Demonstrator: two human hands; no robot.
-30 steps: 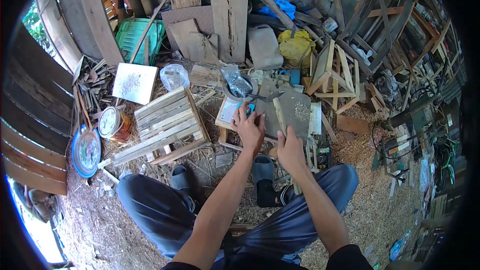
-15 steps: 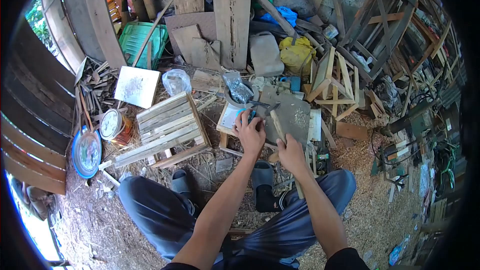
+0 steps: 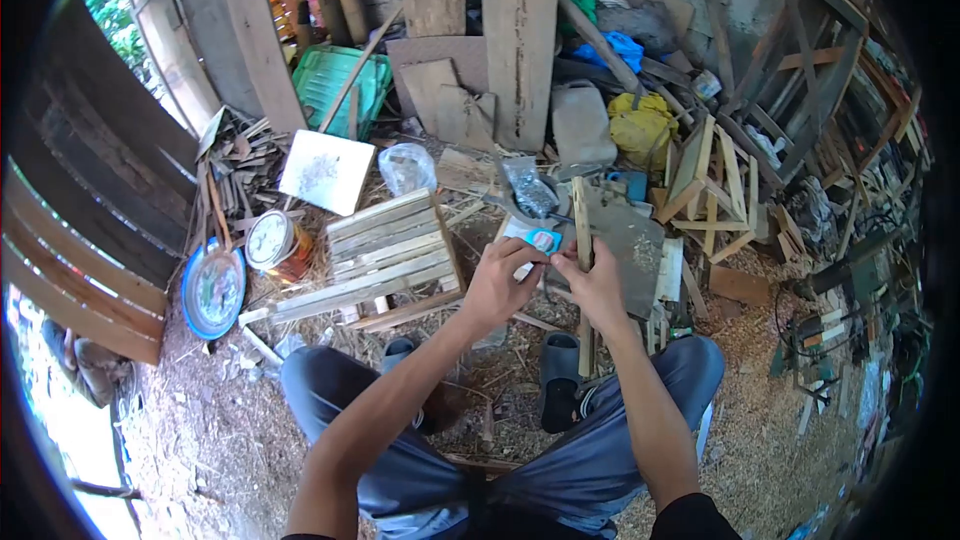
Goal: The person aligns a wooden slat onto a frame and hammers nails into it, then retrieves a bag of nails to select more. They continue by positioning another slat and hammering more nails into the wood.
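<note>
In front of me, my left hand (image 3: 503,283) is closed on a small blue tape measure (image 3: 543,240) with a red-and-white label. Close against it, my right hand (image 3: 594,285) has its fingers wrapped round a narrow wooden stick (image 3: 583,210), which points up and away from me. The fingertips of both hands nearly meet between the two objects. Just behind them is a bowl with a clear plastic bag of small pieces (image 3: 529,187). A grey flat board (image 3: 625,250) lies to the right of the stick.
A slatted wooden crate (image 3: 390,250) lies left of my hands. Farther left are a paint bucket (image 3: 272,240), a blue-rimmed basin (image 3: 212,290) and a white board (image 3: 326,172). Wooden frames (image 3: 712,190) stand at the right, near a yellow bag (image 3: 640,128).
The view has turned, so the surroundings sit farther right. My left hand has lifted the blue object and come beside my right hand. The stick now stands more upright in view.
</note>
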